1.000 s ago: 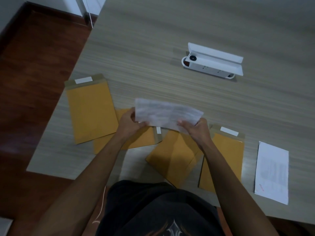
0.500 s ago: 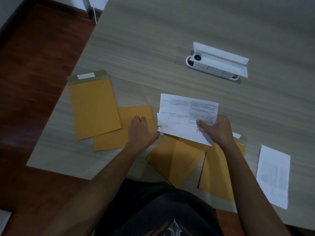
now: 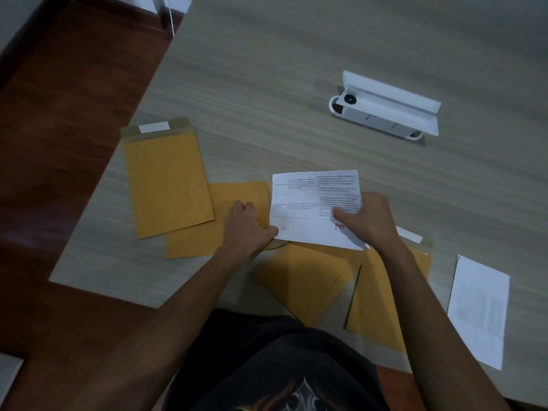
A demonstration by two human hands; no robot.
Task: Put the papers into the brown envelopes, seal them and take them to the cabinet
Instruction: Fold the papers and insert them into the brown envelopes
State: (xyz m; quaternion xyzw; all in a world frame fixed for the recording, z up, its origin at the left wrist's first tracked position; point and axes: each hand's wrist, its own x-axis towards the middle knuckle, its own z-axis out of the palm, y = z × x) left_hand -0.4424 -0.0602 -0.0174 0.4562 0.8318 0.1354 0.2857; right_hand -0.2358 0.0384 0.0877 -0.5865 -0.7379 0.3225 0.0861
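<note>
Currently right hand (image 3: 366,221) pinches folded paper (image 3: 315,203) over the surface (image 3: 296,69); left hand (image 3: 247,225) grips its near corner beside envelope (image 3: 237,221); sheet likely light, floppy; best held at edges.

brown envelopes (image 3: 169,182), white printed paper (image 3: 311,203), wood-grain table (image 3: 296,69)

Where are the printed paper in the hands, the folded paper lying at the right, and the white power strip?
printed paper (image 3: 308,203), head view, on its middle, among the table lines.
folded paper (image 3: 477,310), head view, on its middle.
white power strip (image 3: 382,114), head view, on its long body.
</note>
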